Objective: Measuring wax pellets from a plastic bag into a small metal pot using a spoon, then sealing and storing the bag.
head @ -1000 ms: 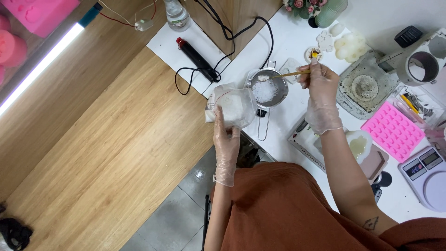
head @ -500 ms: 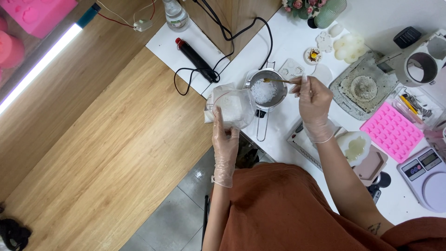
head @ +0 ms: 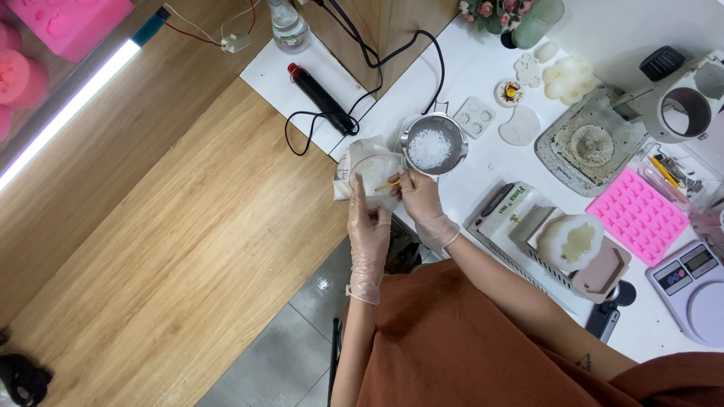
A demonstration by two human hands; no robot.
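My left hand (head: 367, 226), in a thin clear glove, holds a clear plastic bag (head: 367, 164) of white granules at the table's near edge. My right hand (head: 422, 202), gloved too, grips a small yellow wooden stick (head: 387, 185) whose tip lies against the bag's mouth. Just beyond the bag stands a small metal pot (head: 434, 143) with white flakes in it, its handle hidden under my right hand.
A black cable (head: 354, 68) and a black stick-shaped tool (head: 320, 98) lie behind the bag. Right of the pot are white moulds (head: 520, 124), a grey hotplate (head: 592, 143), a pink silicone mould (head: 639, 215), a digital scale (head: 697, 290) and a white mould (head: 571, 240).
My right hand has moved left from the pot to the bag, bringing the stick with it. The left hand has kept hold of the bag.
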